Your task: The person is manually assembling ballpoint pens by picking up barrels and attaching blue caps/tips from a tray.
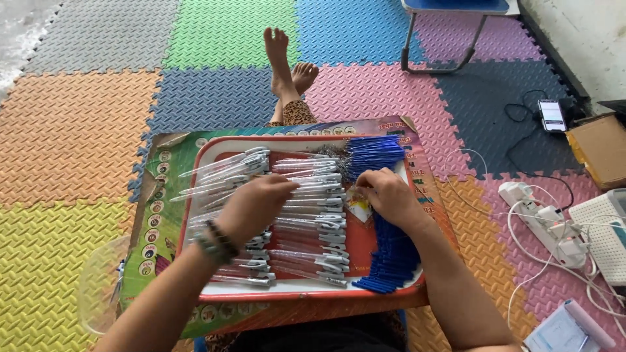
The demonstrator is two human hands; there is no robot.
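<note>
— What is going on at that red rectangular plastic tray (pixel 195 215)?

— The left hand (pixel 251 207) lies flat over the rows of clear plastic pen barrels with white clips (pixel 310 225) in the middle of the tray, fingers pressed together and curled down onto them; I cannot tell whether it grips one. The right hand (pixel 389 195) sits just right of those rows, fingertips pinched on something small (too small for me to make out).

— And the blue things?

— Thin blue plastic ink refills (pixel 391 257), one bundle along the tray's right side under that wrist, another bundle (pixel 373 153) fanned at its far right corner.

— Any advice?

— I'd judge it goes best with the barrel rows held steady under the palm and one piece taken at a time, so nothing rolls off the tray's rim onto the coloured foam floor mats (pixel 78 130) around it.
</note>
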